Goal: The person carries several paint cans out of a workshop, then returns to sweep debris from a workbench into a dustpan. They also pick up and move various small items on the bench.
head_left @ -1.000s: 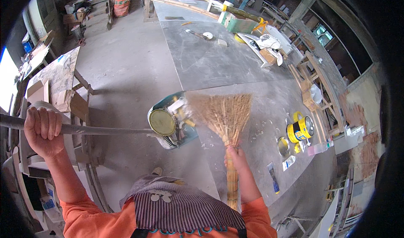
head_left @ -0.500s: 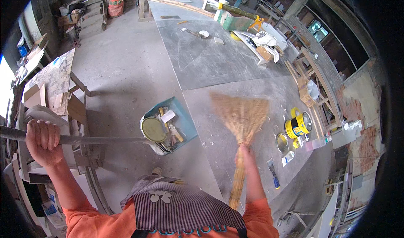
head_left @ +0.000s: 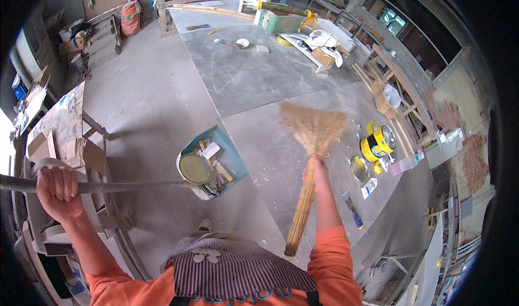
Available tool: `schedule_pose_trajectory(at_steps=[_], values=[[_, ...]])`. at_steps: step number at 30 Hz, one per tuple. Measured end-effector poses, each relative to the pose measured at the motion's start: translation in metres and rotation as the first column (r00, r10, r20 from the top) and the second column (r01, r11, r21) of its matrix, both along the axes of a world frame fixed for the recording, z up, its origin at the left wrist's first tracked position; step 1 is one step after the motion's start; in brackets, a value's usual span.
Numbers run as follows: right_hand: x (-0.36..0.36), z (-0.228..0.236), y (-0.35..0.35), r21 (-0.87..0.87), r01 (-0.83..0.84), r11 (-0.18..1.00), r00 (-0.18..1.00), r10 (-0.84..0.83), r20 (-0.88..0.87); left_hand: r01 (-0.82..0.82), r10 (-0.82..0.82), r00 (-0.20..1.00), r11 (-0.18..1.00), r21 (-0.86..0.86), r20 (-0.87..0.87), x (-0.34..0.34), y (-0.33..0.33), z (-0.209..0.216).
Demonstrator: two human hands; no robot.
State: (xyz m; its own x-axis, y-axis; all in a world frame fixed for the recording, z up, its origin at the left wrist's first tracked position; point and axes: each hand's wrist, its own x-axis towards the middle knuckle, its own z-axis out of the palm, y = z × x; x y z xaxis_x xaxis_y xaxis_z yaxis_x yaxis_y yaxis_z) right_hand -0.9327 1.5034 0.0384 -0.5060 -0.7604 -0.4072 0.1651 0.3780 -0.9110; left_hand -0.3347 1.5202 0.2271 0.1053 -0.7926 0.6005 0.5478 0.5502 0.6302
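Observation:
My left hand [head_left: 58,192] is closed round the long dark handle [head_left: 130,187] of a blue dustpan [head_left: 238,163]. In the pan lie a round tin lid [head_left: 194,168], a white piece of card or paper [head_left: 211,150], a brush with dark bristles and other scraps. My right hand [head_left: 316,170] grips a straw broom [head_left: 314,125] near the base of its fan. The fan points away from me over a large grey sheet [head_left: 254,84]; the handle end comes back toward my apron. I cannot tell whether the straw touches the sheet.
Right of the broom are a yellow can [head_left: 377,144], a round metal lid [head_left: 359,168], a white tube [head_left: 369,188] and a blue-handled scraper [head_left: 352,211]. A green box [head_left: 278,22] stands at the far end. To my left is a wooden table [head_left: 59,114] with cardboard boxes.
The broom and my right hand have shifted slightly away from me, showing the whole handle end. My left hand keeps its hold on the dustpan handle. The view has turned a little.

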Motion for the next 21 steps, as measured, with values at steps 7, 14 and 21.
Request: schedule_pose_trajectory(at_steps=[7, 14, 21], values=[[0.075, 0.002, 0.064, 0.069, -0.516, 0.854, 0.856, 0.511, 0.079, 0.012, -0.012, 0.999, 1.0, 0.016, 0.037, -0.007, 0.005, 0.001], [-0.029, 0.028, 0.142, 0.006, 0.086, 0.996, 0.995, -0.085, -0.048, 0.052, -0.052, 0.994, 0.999, 0.001, 0.092, -0.014, 0.039, 0.009], [-0.021, -0.006, 0.206, 0.234, -0.094, 0.968, 0.994, 0.079, 0.075, -0.12, 0.118, 0.987, 0.993, 0.016, 0.113, -0.042, 0.102, 0.017]])
